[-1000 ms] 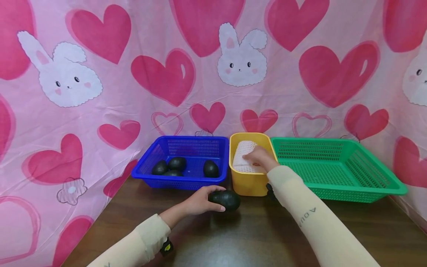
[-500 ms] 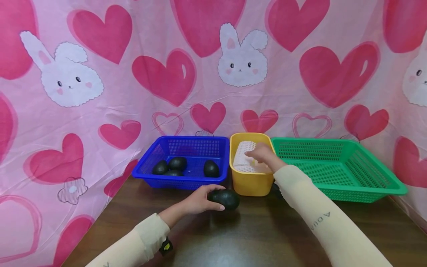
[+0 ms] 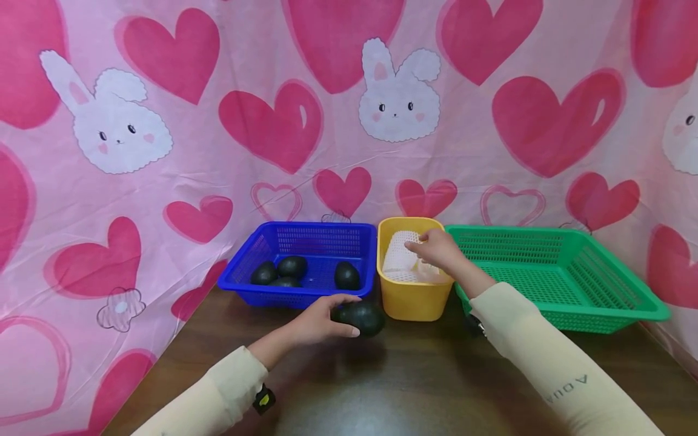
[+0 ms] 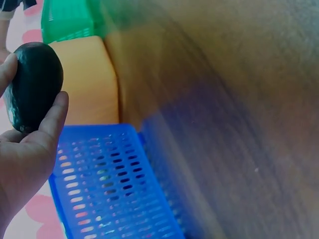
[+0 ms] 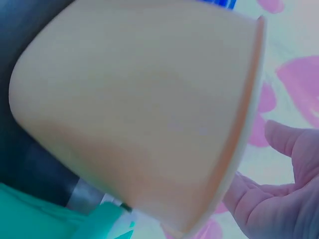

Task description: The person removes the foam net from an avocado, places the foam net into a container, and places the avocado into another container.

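Note:
My left hand (image 3: 316, 322) holds a dark green avocado (image 3: 364, 317) between thumb and fingers, in front of the blue basket (image 3: 305, 297). The left wrist view shows the same avocado (image 4: 37, 82) upright in the grip. My right hand (image 3: 443, 251) is over the right side of the yellow bin (image 3: 413, 303), beside white foam netting (image 3: 400, 251) in it. In the right wrist view the thumb stands apart from the fingers (image 5: 249, 196), with nothing visible between them. The bin's rim partly hides those fingers.
Several avocados (image 3: 292, 266) lie in the blue basket. A green basket (image 3: 561, 315) stands right of the yellow bin, close against it. All three containers stand on a brown wooden table (image 3: 403, 387), before a pink curtain (image 3: 463, 151) with hearts and rabbits.
My right hand has drawn back and to the right from the foam netting, rising somewhat in the bin. My left hand has shifted slightly left and up with the avocado.

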Motion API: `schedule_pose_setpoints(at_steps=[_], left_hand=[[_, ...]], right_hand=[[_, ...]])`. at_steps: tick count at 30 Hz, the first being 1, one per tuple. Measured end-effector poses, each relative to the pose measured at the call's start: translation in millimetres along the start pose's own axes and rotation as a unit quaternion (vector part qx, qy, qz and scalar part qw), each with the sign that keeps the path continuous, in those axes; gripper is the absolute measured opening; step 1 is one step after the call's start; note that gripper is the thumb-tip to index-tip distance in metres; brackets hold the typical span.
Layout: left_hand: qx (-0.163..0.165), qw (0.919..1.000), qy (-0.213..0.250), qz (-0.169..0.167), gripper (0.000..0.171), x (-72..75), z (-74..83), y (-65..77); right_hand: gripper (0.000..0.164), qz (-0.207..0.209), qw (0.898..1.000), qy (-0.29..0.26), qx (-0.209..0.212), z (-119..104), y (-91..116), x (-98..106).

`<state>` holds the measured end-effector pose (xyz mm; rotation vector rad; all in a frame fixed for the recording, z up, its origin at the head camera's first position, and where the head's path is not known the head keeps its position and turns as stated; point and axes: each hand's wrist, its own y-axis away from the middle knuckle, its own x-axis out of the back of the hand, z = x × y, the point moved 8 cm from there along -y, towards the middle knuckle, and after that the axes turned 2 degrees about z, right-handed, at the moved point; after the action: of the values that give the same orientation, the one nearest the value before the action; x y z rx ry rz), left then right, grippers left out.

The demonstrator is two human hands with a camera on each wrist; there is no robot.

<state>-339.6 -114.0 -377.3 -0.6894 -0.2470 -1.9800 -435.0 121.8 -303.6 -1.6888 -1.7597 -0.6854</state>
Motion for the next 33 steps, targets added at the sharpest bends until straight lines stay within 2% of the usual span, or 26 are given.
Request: schedule_pose_setpoints(at_steps=[5, 11, 16, 20, 27, 33], left_hand=[[0.0, 0.9998, 0.014, 0.01, 0.06, 11.4, 7.4, 2.4], [-0.004, 0.9994, 0.009, 0.032, 0.06, 26.5, 14.9, 4.9], [-0.003, 0.9987, 0.02, 0.046, 0.06, 38.6, 18.2, 7.8], [-0.007, 0.998, 0.037, 0.05, 0.06, 47.1, 18.6, 7.9], [-0.026, 0.9962, 0.033, 0.076, 0.06, 62.3, 18.8, 5.4], [-0.014, 0.9937, 0.017, 0.11, 0.059, 78.1, 15.5, 2.0]], right_hand=[[0.054, 0.011, 0.998, -0.047, 0.029, -11.3, 14.4, -1.2], [0.048, -0.002, 0.993, -0.112, 0.044, -21.5, 29.6, -4.7], [0.044, -0.035, 0.979, -0.198, 0.023, -23.5, 39.9, -15.6], [0.041, -0.057, 0.968, -0.244, -0.002, -23.3, 48.6, -28.1], [0.034, -0.077, 0.959, -0.274, -0.01, -24.6, 61.0, -47.1], [0.035, -0.07, 0.954, -0.29, -0.011, -25.1, 68.1, -58.9]])
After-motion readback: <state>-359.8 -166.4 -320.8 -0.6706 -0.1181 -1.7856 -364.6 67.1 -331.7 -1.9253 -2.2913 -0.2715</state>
